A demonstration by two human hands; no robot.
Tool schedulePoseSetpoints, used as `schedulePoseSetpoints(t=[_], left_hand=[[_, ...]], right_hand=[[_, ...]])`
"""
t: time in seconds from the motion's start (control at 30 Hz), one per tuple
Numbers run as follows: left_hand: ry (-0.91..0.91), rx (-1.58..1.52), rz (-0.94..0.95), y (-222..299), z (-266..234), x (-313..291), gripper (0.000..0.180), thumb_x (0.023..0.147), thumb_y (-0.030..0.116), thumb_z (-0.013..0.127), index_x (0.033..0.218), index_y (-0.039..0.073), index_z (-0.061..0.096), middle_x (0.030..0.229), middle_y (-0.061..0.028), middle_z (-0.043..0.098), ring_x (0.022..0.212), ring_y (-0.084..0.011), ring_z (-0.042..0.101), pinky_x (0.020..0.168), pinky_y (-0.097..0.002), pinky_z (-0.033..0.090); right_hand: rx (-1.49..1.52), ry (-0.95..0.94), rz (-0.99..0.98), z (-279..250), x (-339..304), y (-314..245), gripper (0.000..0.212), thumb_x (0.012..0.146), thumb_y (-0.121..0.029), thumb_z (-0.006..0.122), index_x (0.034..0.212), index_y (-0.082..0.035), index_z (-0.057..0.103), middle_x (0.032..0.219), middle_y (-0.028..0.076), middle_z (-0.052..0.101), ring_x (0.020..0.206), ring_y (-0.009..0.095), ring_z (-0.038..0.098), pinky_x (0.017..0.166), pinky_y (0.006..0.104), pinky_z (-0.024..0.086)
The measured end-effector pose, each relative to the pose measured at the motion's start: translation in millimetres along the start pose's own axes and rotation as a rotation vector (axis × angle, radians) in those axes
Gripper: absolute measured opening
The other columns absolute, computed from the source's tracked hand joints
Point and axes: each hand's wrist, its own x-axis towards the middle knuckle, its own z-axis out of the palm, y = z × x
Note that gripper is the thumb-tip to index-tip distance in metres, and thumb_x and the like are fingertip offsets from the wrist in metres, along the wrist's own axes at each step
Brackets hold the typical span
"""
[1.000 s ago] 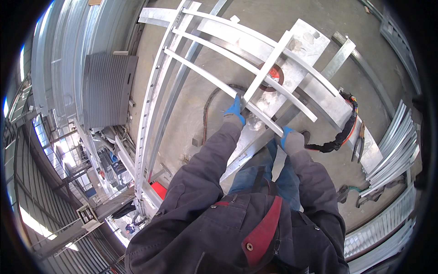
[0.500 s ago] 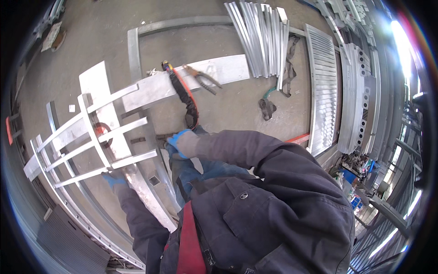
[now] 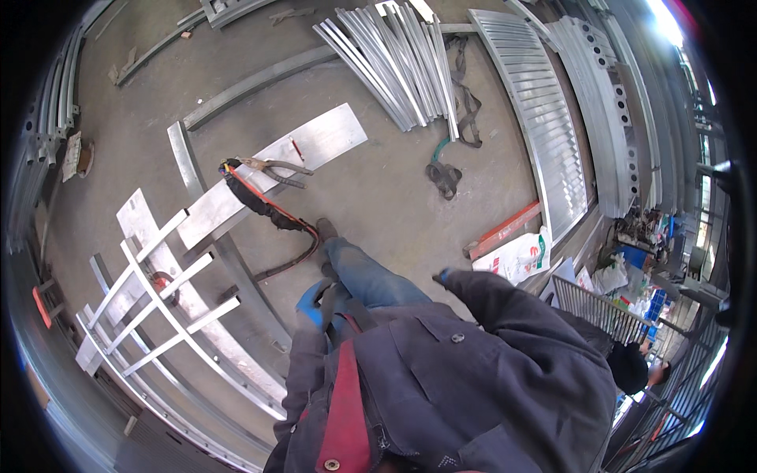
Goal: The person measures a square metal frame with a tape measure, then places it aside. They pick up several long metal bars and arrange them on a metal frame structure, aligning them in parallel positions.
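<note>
My left hand [image 3: 310,306], in a blue glove with dark fingers, is beside my left thigh. Its fingers bend loosely with a gap at the thumb, and I see nothing in them. Of my right hand [image 3: 444,276] only a bit of glove shows past the dark sleeve, out to the right of my legs; its fingers are hidden. To the left of my left hand, apart from it, a light metal frame of crossed bars [image 3: 213,315] rests on a long flat metal plate [image 3: 142,214]. A plier-like tool [image 3: 276,167] and a black-wrapped cable with an orange line [image 3: 256,205] lie on another flat plate [image 3: 327,135].
A pile of loose metal bars [image 3: 398,67] lies at the far side. A slatted metal panel [image 3: 536,118] is on the right, near a red beam [image 3: 505,229] and a white printed bag [image 3: 516,256]. Another person [image 3: 627,366] is at the lower right. A strap [image 3: 471,118] lies on the floor.
My left hand has left the frame and come in to my thigh. My right hand has swung from the plate side out to the right. My view has shifted; the bag and other person now show.
</note>
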Motion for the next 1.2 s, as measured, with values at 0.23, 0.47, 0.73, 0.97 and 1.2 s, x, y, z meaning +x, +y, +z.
schedulePoseSetpoints(t=[0.23,0.47,0.73,0.97,1.2], left_hand=[[-0.190,-0.030,-0.101,19.1,130.8,89.1,0.035,0.098,0.015,0.071,0.130,0.000,0.071,0.120,-0.0131,0.075,0.113,-0.0212,0.071,0.099,-0.0343,0.055],[-0.448,0.464,-0.223,27.4,280.6,218.3,0.052,0.097,0.030,0.070,0.142,0.006,0.063,0.134,-0.0214,0.070,0.123,-0.0389,0.067,0.110,-0.0439,0.050],[-0.500,0.495,0.028,2.4,553.7,374.7,0.066,0.086,0.024,0.075,0.149,0.011,0.058,0.153,-0.0201,0.050,0.147,-0.0494,0.038,0.120,-0.0609,0.034],[-0.391,0.328,0.043,-0.3,597.9,412.7,0.061,0.082,0.030,0.072,0.140,0.015,0.065,0.148,-0.0152,0.055,0.138,-0.0463,0.047,0.118,-0.0665,0.034],[-0.375,0.268,0.003,-9.5,611.4,411.3,0.056,0.092,0.035,0.071,0.146,0.024,0.063,0.148,-0.0070,0.056,0.142,-0.0381,0.045,0.120,-0.0617,0.032]], right_hand=[[-0.093,0.035,0.137,-61.4,41.4,76.6,0.095,0.082,-0.067,0.076,0.146,0.001,0.059,0.146,0.027,0.061,0.137,0.041,0.058,0.114,0.0472,0.046],[-0.070,0.190,0.115,-279.9,253.3,33.2,0.115,0.078,-0.064,0.082,0.162,-0.001,0.035,0.155,0.028,0.051,0.143,0.042,0.052,0.117,0.0468,0.044],[-0.018,0.338,-0.055,-486.6,552.9,-122.3,0.118,0.084,-0.059,0.081,0.168,-0.004,0.018,0.153,0.029,0.052,0.137,0.044,0.057,0.113,0.0478,0.048],[-0.228,0.815,-0.118,-488.6,726.6,-191.4,0.116,0.081,-0.059,0.083,0.162,0.001,0.026,0.157,0.020,0.043,0.142,0.036,0.048,0.110,0.0522,0.046],[-0.173,0.818,-0.122,-500.6,741.8,-175.1,0.107,0.077,-0.050,0.086,0.158,-0.002,0.036,0.148,0.026,0.051,0.132,0.043,0.057,0.105,0.0510,0.051]])
